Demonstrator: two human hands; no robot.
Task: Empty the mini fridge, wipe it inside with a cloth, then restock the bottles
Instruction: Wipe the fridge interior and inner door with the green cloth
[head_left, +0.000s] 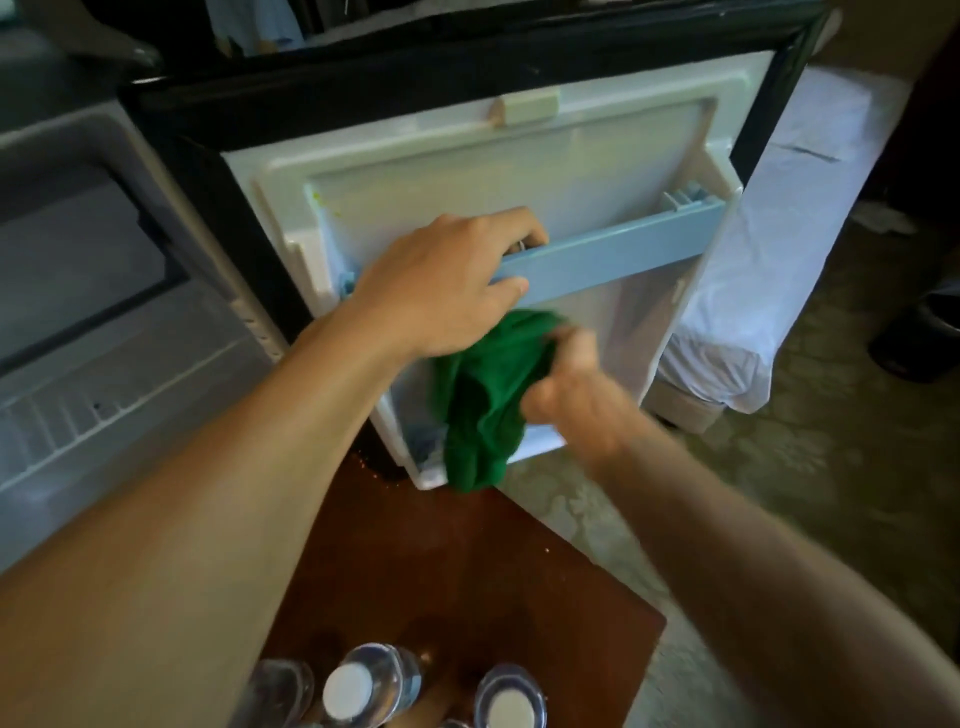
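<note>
Looking down at an open fridge door (519, 171), its white inner liner facing up toward the camera. Gripping the pale blue shelf rail (618, 249) across the door with the left hand (441, 280): fingers curling over the rail's top edge, thumb pressing on its front face, grip closed around the rail near its left end. Bunching a green cloth (483, 395) in the right hand (566, 384), blurred with motion, fist closed on the fabric, the cloth pressing against the lower part of the door liner just below the rail and hanging down past the door's bottom edge. Showing the fridge cavity (88, 291) at the left, grey and bare inside as far as can be seen, with a ribbed floor near the front. Standing at the bottom of the view, 3 clear bottles (363, 686) with white caps, plus the edge of another cap, on a dark reddish-brown tabletop (467, 571), well apart from the door. Lying to the right of the door, a bed with a white sheet (779, 249); mottled floor (831, 467) beneath. Carrying no readable brand, label or writing on the door, the cloth or the bottle caps; bottle labels hidden from this angle.
</note>
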